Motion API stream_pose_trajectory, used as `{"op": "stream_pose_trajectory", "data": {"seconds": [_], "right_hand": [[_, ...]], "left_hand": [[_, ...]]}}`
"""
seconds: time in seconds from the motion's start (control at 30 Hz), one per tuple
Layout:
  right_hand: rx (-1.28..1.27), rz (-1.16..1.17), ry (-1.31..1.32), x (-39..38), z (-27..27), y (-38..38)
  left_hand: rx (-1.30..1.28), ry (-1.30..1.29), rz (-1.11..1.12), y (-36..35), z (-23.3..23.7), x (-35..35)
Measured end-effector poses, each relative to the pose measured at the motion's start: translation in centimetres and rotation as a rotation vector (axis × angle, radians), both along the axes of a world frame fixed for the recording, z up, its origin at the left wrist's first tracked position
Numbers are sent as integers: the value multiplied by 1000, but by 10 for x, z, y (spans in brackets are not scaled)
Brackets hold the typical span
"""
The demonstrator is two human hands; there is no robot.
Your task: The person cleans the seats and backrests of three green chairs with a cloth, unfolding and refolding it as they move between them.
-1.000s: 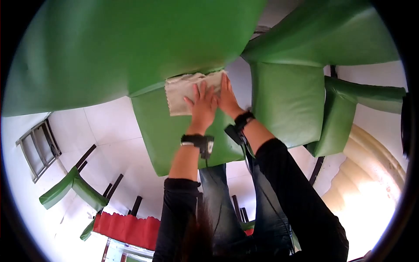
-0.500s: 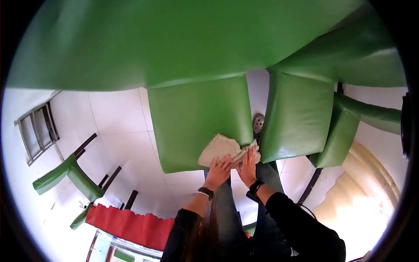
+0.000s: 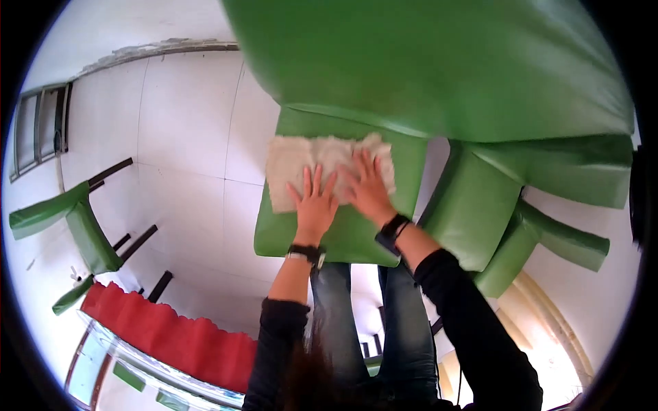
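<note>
A beige cloth (image 3: 291, 154) with frayed edges lies spread over the green chair seat (image 3: 288, 236) in front of me. My left hand (image 3: 315, 201) rests flat on the cloth's lower middle, fingers apart. Over its right part, my right hand (image 3: 368, 190) presses down with fingers spread; the cloth is wrinkled near those fingertips. Behind the seat rises the large green backrest (image 3: 411, 68). A dark watch or band circles each wrist.
More green chairs stand close on the right, the nearest with its seat (image 3: 473, 202) beside mine. To the left are a small green chair (image 3: 89, 226) with dark legs, a metal rack (image 3: 41, 130) and a red scalloped cloth (image 3: 171, 335). White floor tiles (image 3: 185, 123) lie between.
The cloth was folded and bunched near the seat's front edge; now it is spread flatter and farther back. Both hands have moved forward with it, and my view has shifted.
</note>
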State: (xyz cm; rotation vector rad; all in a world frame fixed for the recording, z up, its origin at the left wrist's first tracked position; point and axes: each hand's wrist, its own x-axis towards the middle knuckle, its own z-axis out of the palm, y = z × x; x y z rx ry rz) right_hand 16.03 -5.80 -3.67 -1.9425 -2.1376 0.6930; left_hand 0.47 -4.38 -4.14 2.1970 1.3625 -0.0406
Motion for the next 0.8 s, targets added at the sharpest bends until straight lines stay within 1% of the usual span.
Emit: {"op": "stream_pose_trajectory", "data": {"seconds": [0.07, 0.13, 0.17, 0.2, 0.23, 0.3, 0.33, 0.4, 0.43, 0.47, 0.5, 0.53, 0.6, 0.63, 0.67, 0.73, 0.8], "right_hand": [[-111, -12, 20, -35, -6, -47], [-183, 51, 41, -65, 5, -86], [-241, 46, 90, -81, 10, -104], [-297, 40, 136, -95, 14, -117], [-297, 51, 133, -109, 16, -125], [-312, 77, 175, -133, 20, -129], [-319, 87, 171, -140, 17, -124], [-235, 236, 146, -147, 9, -99], [-123, 306, 55, -148, 1, -81], [-125, 313, 55, -145, -4, -63], [-122, 380, 32, -140, -7, -41], [-120, 448, 9, -134, -9, -20], [-22, 390, 22, -123, -17, 17], [-24, 397, 22, -118, -20, 35], [26, 358, 19, -110, -22, 51], [77, 318, 16, -92, -24, 78], [73, 210, -37, -66, -26, 95]], "left_hand": [[-75, -1, -19, -36, 3, -33], [-135, 6, -32, -74, 8, -67], [-170, 16, -43, -89, 11, -83], [-170, 18, -33, -102, 13, -98], [-182, 28, 22, -114, 15, -110], [-201, 32, 86, -117, 13, -123], [-207, 49, 131, -116, 13, -127], [-214, 69, 188, -109, 10, -132], [-193, 36, 253, -97, 2, -132], [-173, 4, 316, -84, -5, -131], [-111, 60, 287, -69, -11, -129], [-114, 57, 295, -51, -15, -123], [-196, -118, 492, -15, -22, -107], [-185, -209, 516, -1, -35, -101], [-173, -300, 539, 11, -49, -95], [-244, -266, 550, 47, -47, -69], [-222, -109, 547, 77, -30, -31]]}}
